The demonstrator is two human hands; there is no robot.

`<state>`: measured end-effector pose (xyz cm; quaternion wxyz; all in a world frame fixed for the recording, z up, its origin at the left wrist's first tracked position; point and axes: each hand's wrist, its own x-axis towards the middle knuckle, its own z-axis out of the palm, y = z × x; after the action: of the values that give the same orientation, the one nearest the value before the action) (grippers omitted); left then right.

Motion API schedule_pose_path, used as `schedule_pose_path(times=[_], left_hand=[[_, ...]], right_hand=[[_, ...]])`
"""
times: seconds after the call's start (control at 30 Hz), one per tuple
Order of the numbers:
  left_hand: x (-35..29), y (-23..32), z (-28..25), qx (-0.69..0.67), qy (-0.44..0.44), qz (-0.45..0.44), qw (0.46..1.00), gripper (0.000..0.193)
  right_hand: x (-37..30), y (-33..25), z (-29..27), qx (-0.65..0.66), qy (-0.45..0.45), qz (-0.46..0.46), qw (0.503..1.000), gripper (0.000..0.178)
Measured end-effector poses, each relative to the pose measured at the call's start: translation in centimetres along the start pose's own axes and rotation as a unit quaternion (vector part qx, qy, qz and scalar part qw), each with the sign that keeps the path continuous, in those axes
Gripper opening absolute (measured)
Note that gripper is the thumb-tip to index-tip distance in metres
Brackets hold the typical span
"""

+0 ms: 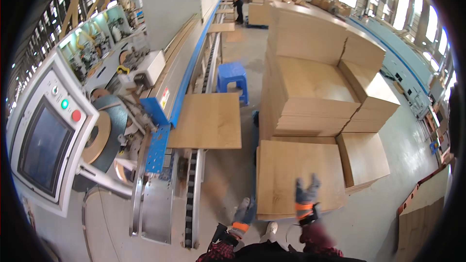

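My right hand (307,193), in a grey glove with an orange cuff, is over the low front stack of wood-grain boards (286,172). Its fingers are spread and nothing is in them; whether they touch the top board I cannot tell. Beside the near left corner of that stack is my left hand (244,210), gloved alike. Its fingers look stretched out, slightly blurred, with nothing visible in them. To the left, one wood-grain board (208,121) lies on the machine's feed track (192,199), partly under the blue guard edge.
Taller board stacks (315,80) rise behind the front one. A control panel (46,136) with a screen juts in at left, near an edge-band reel (97,138). A blue stool (233,80) stands beyond the board. Far back, a person (238,1) stands by the line.
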<state>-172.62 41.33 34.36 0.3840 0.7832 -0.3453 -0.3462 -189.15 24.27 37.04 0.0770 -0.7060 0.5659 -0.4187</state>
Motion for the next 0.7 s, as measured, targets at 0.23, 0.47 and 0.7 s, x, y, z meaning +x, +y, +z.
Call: schedule_pose_path(times=[0.23, 0.47, 0.7], left_hand=[[1.1, 3.4, 2.4, 0.003, 0.016, 0.033, 0.999, 0.054], [4.6, -1.8, 3.2, 0.021, 0.058, 0.005, 0.998, 0.053], [0.2, -8.6, -7.5, -0.218, 0.101, -0.199, 0.95, 0.045]], right_hand=[[7.8, 18.4, -6.3, -0.316, -0.099, 0.341, 0.88, 0.068], [3.0, 16.2, -5.0, -0.327, -0.038, 0.25, 0.91, 0.071], [0.8, 12.1, -7.4, 0.196, -0.355, 0.383, 0.83, 0.048]])
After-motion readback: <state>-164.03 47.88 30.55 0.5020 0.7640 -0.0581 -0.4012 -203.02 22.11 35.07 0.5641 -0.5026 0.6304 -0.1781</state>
